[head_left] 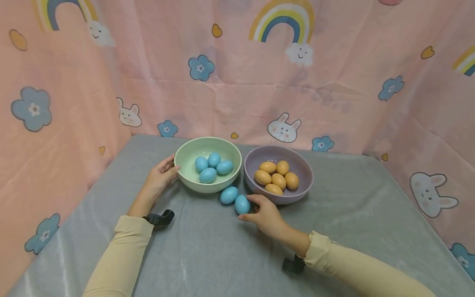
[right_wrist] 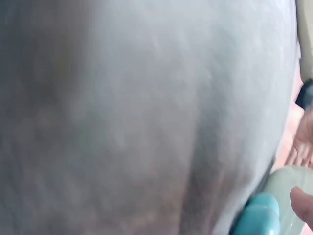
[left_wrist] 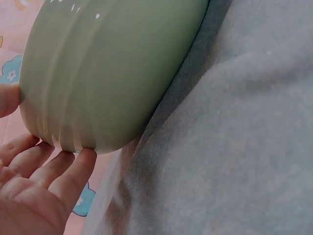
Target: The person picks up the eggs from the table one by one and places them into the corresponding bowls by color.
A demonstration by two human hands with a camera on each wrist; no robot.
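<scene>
At the left, my left hand (head_left: 160, 180) holds the side of a pale green bowl (head_left: 205, 187), with the thumb near the rim and fingertips (left_wrist: 88, 155) against its outer wall. Several blue eggs (head_left: 208, 175) lie in that bowl. Two more blue eggs lie on the cloth in front of the bowls, one (head_left: 229, 195) by the green bowl and one (head_left: 242, 205) nearer me. My right hand (head_left: 268, 216) reaches around this nearer egg, thumb and index finger spread at its sides. In the right wrist view the thumb (right_wrist: 302, 204) stands apart from the eggs (right_wrist: 259, 220).
A purple bowl (head_left: 306, 187) with several orange-yellow eggs (head_left: 278, 180) stands right beside the green one, behind my right hand. Grey cloth (head_left: 208, 255) covers the table. A pink printed curtain (head_left: 237, 103) hangs along the back and sides.
</scene>
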